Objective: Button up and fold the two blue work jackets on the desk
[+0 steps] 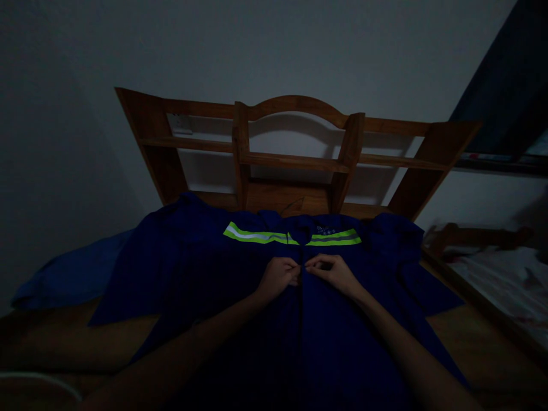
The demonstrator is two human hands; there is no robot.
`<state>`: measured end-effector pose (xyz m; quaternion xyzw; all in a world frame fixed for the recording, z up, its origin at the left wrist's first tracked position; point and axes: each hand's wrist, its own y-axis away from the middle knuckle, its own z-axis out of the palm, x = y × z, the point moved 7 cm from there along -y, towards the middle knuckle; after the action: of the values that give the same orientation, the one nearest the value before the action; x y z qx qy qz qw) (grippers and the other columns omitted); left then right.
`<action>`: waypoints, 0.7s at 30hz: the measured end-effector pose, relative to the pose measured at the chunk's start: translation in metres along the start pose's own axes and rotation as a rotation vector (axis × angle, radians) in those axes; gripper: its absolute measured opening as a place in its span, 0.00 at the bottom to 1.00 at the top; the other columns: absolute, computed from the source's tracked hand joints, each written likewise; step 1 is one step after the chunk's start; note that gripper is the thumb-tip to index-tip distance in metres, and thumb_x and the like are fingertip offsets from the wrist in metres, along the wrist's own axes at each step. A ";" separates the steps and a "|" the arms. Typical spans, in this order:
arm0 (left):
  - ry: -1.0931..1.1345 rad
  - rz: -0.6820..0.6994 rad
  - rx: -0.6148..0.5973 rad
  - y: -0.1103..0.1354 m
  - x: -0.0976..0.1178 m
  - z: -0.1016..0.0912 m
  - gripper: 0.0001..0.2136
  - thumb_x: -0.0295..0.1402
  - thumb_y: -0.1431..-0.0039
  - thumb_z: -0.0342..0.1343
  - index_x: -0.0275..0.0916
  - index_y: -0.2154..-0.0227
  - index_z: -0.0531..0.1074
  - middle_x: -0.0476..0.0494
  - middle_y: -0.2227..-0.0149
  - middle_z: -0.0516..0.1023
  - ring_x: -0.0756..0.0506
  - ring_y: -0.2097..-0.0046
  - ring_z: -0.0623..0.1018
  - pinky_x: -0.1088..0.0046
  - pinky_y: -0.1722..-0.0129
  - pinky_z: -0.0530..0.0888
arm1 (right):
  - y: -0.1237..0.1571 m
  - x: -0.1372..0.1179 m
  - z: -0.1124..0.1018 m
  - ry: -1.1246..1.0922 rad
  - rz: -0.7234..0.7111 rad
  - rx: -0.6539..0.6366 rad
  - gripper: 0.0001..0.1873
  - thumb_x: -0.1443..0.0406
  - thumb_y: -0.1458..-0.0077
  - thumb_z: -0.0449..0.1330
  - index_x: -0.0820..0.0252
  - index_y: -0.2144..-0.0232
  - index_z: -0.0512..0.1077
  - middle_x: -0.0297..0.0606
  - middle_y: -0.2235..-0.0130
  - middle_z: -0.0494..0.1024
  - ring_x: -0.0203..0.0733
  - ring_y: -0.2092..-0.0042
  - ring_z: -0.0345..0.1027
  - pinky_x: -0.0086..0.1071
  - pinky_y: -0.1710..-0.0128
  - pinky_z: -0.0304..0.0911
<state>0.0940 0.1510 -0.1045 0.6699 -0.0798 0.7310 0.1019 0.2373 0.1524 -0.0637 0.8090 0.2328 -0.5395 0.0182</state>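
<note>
A dark blue work jacket (355, 319) with a yellow-green and silver reflective band across the chest lies spread out, its collar toward the shelf. Both hands meet at its front opening, just below the band. My left hand (280, 277) is closed, its fingers pinching the left front edge. Opposite it, my right hand (336, 273) pinches the right front edge between thumb and fingertips. Whatever fastener may lie between the fingertips is too small and dark to make out. The jacket's sleeves reach out to both sides.
Behind the jacket stands a wooden shelf unit (295, 165) against a pale wall. A lighter blue cloth (72, 274) lies at the left on the wooden table (475, 342). A wooden frame with whitish bedding (509, 279) is at the right, below a dark curtain (500, 85).
</note>
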 end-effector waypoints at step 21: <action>-0.054 -0.065 -0.035 -0.007 -0.010 -0.001 0.14 0.43 0.46 0.54 0.34 0.73 0.69 0.46 0.77 0.75 0.47 0.73 0.78 0.68 0.70 0.76 | -0.003 0.014 0.012 0.008 0.064 -0.117 0.17 0.55 0.56 0.66 0.63 0.69 0.72 0.32 0.74 0.71 0.32 0.72 0.64 0.26 0.72 0.59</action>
<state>0.0954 0.1578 -0.1148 0.6897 -0.0735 0.7076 0.1354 0.2304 0.1565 -0.0801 0.8157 0.2379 -0.5209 0.0819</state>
